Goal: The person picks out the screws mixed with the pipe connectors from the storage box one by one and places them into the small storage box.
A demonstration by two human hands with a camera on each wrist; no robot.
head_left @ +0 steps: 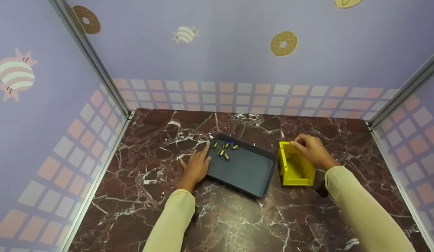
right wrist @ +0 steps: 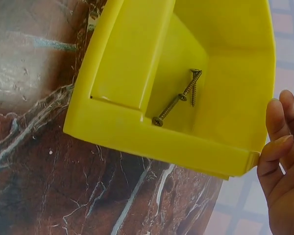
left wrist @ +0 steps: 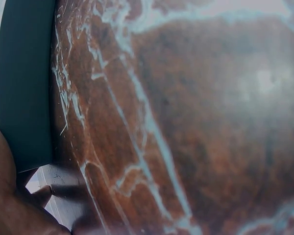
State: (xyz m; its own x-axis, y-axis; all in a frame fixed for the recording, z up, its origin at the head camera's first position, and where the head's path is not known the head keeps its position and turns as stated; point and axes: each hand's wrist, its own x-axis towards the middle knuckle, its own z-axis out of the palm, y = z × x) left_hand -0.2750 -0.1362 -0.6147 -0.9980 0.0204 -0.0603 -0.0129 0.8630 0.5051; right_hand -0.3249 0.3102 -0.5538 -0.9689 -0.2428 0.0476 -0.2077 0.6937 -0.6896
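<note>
Tray, head view: We see the dark grey tray (head_left: 243,171) lying askew on the marbled surface (head_left: 132,210), with the yellow bin (head_left: 296,182) just to its right, not touching it.
Fittings: We see several brass-coloured fittings with blue ends (head_left: 226,156) in the tray's far left corner, among some thin metal pieces (head_left: 220,144).
Left hand: We find the left hand (head_left: 195,165) spread, its fingers extended and touching the tray's left rim.
Right hand: We see the right hand (head_left: 310,148) over the far right part of the bin, narrow, with fingers bent; we cannot tell whether it pinches anything.
Tray side, left wrist view: We see the tray's outer wall upright at the left, the left hand against it at the lower corner.
Screws, right wrist view: We make out dark screws (right wrist: 170,109) lying crossed inside the bin.
Bin corner: We see the right hand's fingers close by it; contact is unclear.
</note>
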